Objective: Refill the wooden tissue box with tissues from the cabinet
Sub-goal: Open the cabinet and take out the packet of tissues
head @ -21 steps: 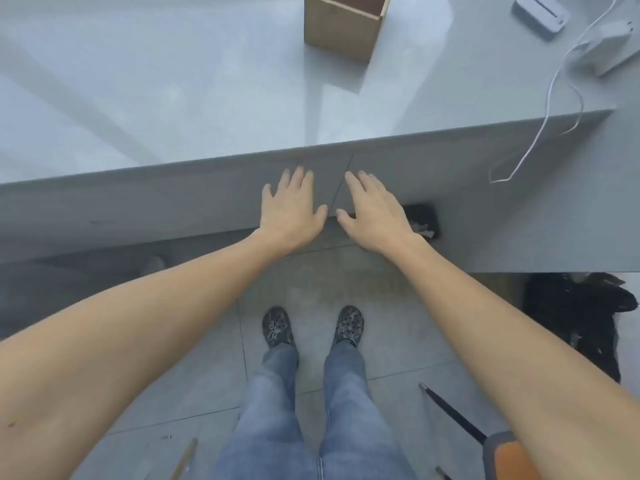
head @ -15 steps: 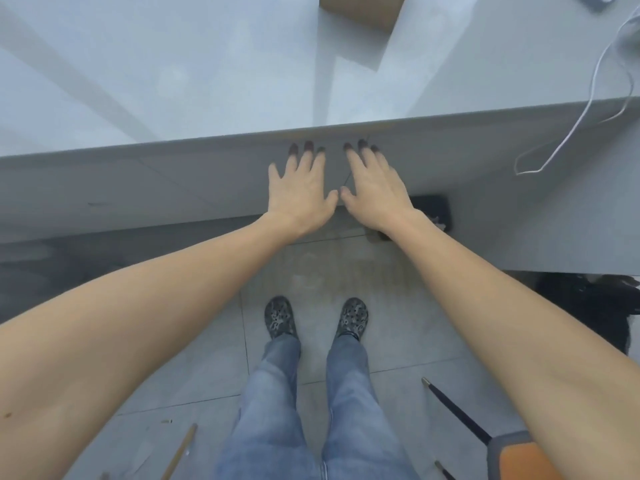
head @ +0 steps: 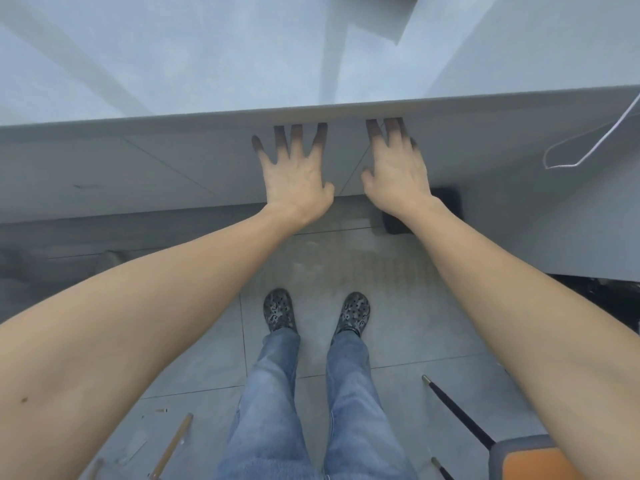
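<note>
Both my hands lie flat against the grey cabinet front [head: 173, 168] under the counter's lip. My left hand [head: 294, 171] has its fingers spread, the tips in shadow just below the counter edge. My right hand [head: 396, 168] rests beside it, on the other side of the seam between two door panels, its fingertips tucked under the overhang. Neither hand holds anything. The wooden tissue box is out of the picture; only its shadow shows at the top right of the countertop [head: 242, 53]. No tissues are visible.
A white cable [head: 585, 147] hangs over the counter's right edge. A black object [head: 450, 199] sits on the floor behind my right wrist. My feet [head: 315, 311] stand on grey tiles. An orange chair seat [head: 543, 462] and dark legs are at the lower right; a wooden stick [head: 173, 445] lies lower left.
Both hands have slid up the cabinet front and moved slightly apart, fingertips now under the counter lip. The view has tilted down, so the wooden box has left the top of the picture.
</note>
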